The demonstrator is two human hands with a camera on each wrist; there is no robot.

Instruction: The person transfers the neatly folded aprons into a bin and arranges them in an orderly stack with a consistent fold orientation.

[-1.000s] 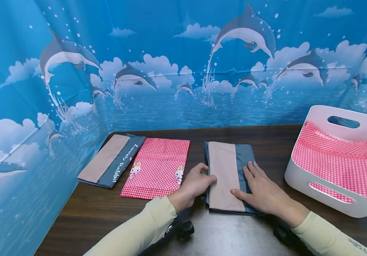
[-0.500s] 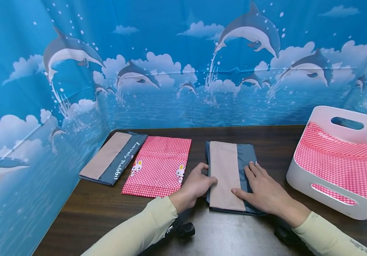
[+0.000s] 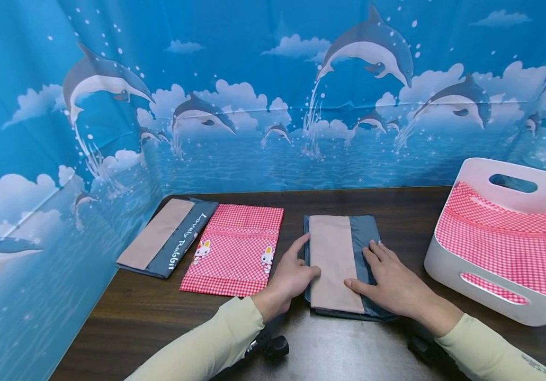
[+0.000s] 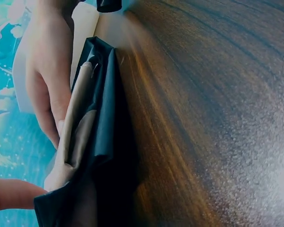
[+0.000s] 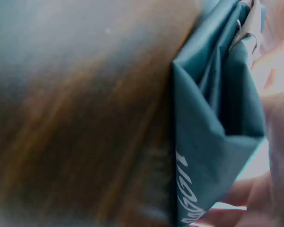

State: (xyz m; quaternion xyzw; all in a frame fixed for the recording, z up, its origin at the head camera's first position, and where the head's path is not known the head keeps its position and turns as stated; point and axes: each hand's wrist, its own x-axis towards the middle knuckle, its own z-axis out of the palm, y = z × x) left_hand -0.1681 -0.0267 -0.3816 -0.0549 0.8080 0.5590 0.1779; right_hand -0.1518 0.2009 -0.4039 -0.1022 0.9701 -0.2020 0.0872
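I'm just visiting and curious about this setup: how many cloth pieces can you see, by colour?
Blue-grey and beige: 2 (left cloth, middle cloth)
Red-checked: 2 (checked cloth between them, bin cloth inside the white bin)
Total visible: 4

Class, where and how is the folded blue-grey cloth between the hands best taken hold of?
Probably by the long left edge of the folded cloth, pinched top and bottom from the left: it lies flat on the table, and its near end shows loose, gaping layers that might slip apart.
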